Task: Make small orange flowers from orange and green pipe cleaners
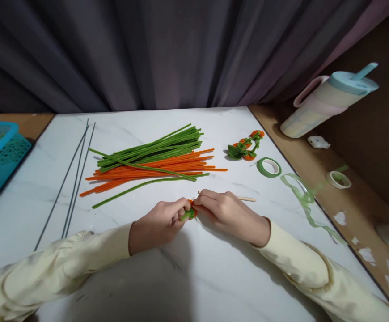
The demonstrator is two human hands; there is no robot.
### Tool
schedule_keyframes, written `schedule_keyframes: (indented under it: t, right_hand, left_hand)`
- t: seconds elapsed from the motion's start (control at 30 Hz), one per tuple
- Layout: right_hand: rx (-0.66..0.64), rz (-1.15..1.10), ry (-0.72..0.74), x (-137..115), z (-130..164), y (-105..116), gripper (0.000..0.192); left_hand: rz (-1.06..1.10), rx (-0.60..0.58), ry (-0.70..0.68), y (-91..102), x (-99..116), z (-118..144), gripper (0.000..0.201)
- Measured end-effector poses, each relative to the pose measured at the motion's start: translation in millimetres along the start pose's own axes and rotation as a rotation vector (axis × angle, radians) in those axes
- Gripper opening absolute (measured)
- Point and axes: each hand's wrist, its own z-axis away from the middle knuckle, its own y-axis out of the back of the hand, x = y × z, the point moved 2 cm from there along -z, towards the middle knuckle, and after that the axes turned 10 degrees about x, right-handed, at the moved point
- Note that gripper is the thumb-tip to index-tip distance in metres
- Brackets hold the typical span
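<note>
While both wrists rest on the table for steadiness, we pinch a small green-and-orange twist between left hand and right hand, pipe cleaners within reach.

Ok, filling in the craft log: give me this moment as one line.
left hand: pinching green-orange pipe cleaner piece | right hand: on same piece, wooden stick beneath | pipe cleaner pile behind | green tape roll right

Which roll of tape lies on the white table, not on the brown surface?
The green tape roll, just right of the pipe cleaners. The pale roll lies on the brown surface instead.
</note>
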Motion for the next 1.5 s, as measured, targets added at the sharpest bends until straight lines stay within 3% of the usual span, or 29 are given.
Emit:
schedule_keyframes:
  t: [0.23, 0.4, 0.9, 1.07, 1.3, 1.4, 1.5]
  right_hand:
    - [0.164, -0.373, -0.305, -1, 13, -7, 0.009]
    - [0.291, -0.487, -0.405, -6, 23, -21, 0.007]
    - [0.419, -0.765, -0.807, -23, 21, -41, 0.020]
    - [0.441, -0.698, -0.755, -22, 18, -41, 0.021]
    - [0.379, -0.321, -0.459, -17, 6, -28, 0.017]
    - [0.349, -0.334, -0.417, -13, 4, -26, 0.016]
    - [0.352, -0.475, -0.503, -8, 6, -28, 0.016]
  left_hand:
    - [0.043, 0.042, 0.061, -3.1, -4, -1, 0.004]
    - [-0.003, 0.061, 0.032, -3.0, -5, -1, 0.003]
    - [-0.065, 0.109, -0.076, -6.7, -12, -1, 0.002]
    - [-0.045, 0.127, -0.081, -7.2, -12, -1, 0.003]
    - [-0.058, 0.079, -0.072, -6.4, -12, -2, 0.001]
    - [-0.064, 0.029, -0.001, 2.1, -5, -4, 0.004]
    - [-0.044, -0.069, 0.095, 15.1, 5, -7, 0.011]
